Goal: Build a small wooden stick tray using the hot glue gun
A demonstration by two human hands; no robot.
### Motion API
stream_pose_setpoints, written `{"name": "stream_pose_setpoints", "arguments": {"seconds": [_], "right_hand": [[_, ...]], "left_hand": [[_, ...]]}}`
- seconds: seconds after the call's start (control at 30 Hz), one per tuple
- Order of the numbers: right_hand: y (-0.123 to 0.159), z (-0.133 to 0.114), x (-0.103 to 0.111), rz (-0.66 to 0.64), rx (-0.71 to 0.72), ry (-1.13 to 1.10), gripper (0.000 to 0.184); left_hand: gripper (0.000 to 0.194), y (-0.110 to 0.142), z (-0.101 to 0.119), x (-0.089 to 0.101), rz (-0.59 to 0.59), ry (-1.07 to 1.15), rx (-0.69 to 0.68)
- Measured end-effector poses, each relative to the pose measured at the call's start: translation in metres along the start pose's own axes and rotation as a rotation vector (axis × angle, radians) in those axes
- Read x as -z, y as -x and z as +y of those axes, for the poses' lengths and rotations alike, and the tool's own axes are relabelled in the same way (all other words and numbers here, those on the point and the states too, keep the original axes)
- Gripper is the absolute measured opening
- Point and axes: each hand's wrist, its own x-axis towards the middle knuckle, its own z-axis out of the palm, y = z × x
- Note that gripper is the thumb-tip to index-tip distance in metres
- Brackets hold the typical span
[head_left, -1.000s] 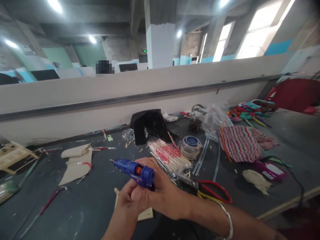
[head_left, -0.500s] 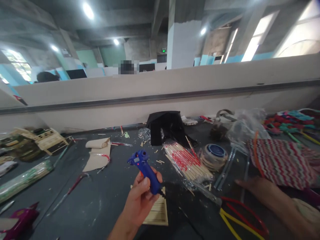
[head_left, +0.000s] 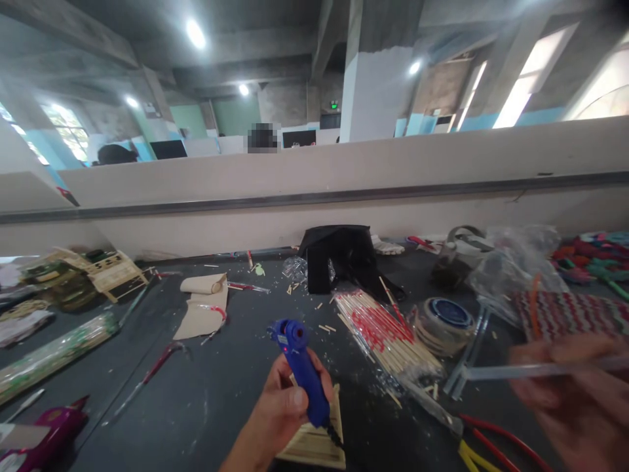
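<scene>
A blue hot glue gun (head_left: 305, 377) is gripped by its handle in my left hand (head_left: 282, 403), with a small red light lit on its side. Below it, a flat panel of thin wooden sticks (head_left: 314, 449) lies on the table, partly covered by the hand. At the right, my right hand (head_left: 574, 387), blurred, holds a clear glue stick (head_left: 515, 372) that points left. More glue sticks (head_left: 459, 380) lie just left of that hand, near the striped knitted cloth (head_left: 580, 311).
A bag of red-marked wooden sticks (head_left: 383, 328) lies mid-table beside a round tape-wrapped container (head_left: 442, 324). Red-and-yellow-handled cutters (head_left: 496, 442) sit near the front right. At the left are a purple glue gun (head_left: 44, 432), a wooden model (head_left: 115, 272) and brown paper (head_left: 201, 314). A low wall (head_left: 314, 174) runs behind.
Both hands were together at the blue glue gun; my right hand has since left it, reached right and picked up a glue stick. The glue gun now tilts upright in my left hand.
</scene>
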Motion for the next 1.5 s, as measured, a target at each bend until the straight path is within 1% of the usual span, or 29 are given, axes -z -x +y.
{"name": "stream_pose_setpoints", "arguments": {"seconds": [0.03, 0.07, 0.1, 0.13, 0.17, 0.2, 0.23, 0.3, 0.47, 0.67, 0.8, 0.97, 1.07, 1.17, 1.23, 1.33, 1.43, 1.5], "right_hand": [[0.002, -0.020, -0.019, -0.005, 0.020, -0.128, 0.006], [0.003, -0.038, -0.037, -0.005, 0.049, -0.149, 0.004], [0.005, -0.054, -0.055, -0.052, 0.086, -0.125, 0.008], [0.006, -0.066, -0.070, -0.048, 0.153, -0.094, 0.010], [0.007, -0.074, -0.084, -0.049, 0.204, -0.065, 0.012], [0.008, -0.079, -0.094, -0.095, 0.232, -0.043, 0.013], [0.009, -0.081, -0.102, -0.133, 0.248, -0.038, 0.013], [0.008, -0.078, -0.111, -0.191, 0.256, -0.030, 0.012], [0.005, -0.068, -0.115, -0.194, 0.263, -0.066, 0.013], [0.003, -0.069, -0.118, -0.156, 0.148, -0.069, 0.008], [0.007, -0.072, -0.120, -0.154, 0.093, -0.114, 0.008], [0.012, -0.071, -0.114, -0.171, 0.100, -0.132, 0.008], [0.006, -0.065, -0.107, -0.227, 0.022, -0.183, 0.008], [0.001, -0.059, -0.102, -0.316, -0.093, -0.283, 0.007], [0.002, -0.057, -0.103, -0.330, -0.097, -0.295, 0.006], [0.006, -0.057, -0.105, -0.305, -0.063, -0.260, 0.006], [0.010, -0.057, -0.106, -0.319, -0.102, -0.286, 0.005], [0.012, -0.055, -0.107, -0.350, -0.126, -0.328, 0.007]], "left_hand": [[0.043, 0.001, -0.001, 0.000, 0.014, -0.020, -0.016], [0.043, 0.002, -0.003, 0.000, 0.030, -0.042, -0.033], [0.042, 0.003, -0.004, 0.000, 0.042, -0.062, -0.047], [0.042, 0.004, -0.004, 0.000, 0.051, -0.077, -0.060], [0.042, 0.005, -0.005, 0.000, 0.058, -0.085, -0.067], [0.041, 0.006, -0.005, 0.000, 0.065, -0.088, -0.072], [0.041, 0.007, -0.005, 0.000, 0.069, -0.087, -0.075], [0.040, 0.008, -0.004, 0.000, 0.072, -0.074, -0.090], [0.040, 0.008, -0.006, 0.002, 0.057, -0.040, -0.098], [0.042, 0.007, -0.007, 0.005, 0.049, -0.065, -0.093], [0.040, 0.010, -0.003, 0.001, 0.052, -0.154, -0.083], [0.039, 0.016, 0.006, -0.005, 0.070, -0.278, 0.010], [0.036, 0.017, 0.008, -0.007, -0.010, -0.355, 0.048], [0.034, 0.018, 0.004, -0.006, -0.083, -0.335, 0.086], [0.034, 0.019, -0.001, -0.004, -0.076, -0.275, 0.100], [0.033, 0.020, -0.004, -0.004, -0.072, -0.259, 0.132], [0.032, 0.020, -0.003, -0.008, -0.124, -0.315, 0.143], [0.031, 0.021, -0.001, -0.010, -0.154, -0.342, 0.114]]}}
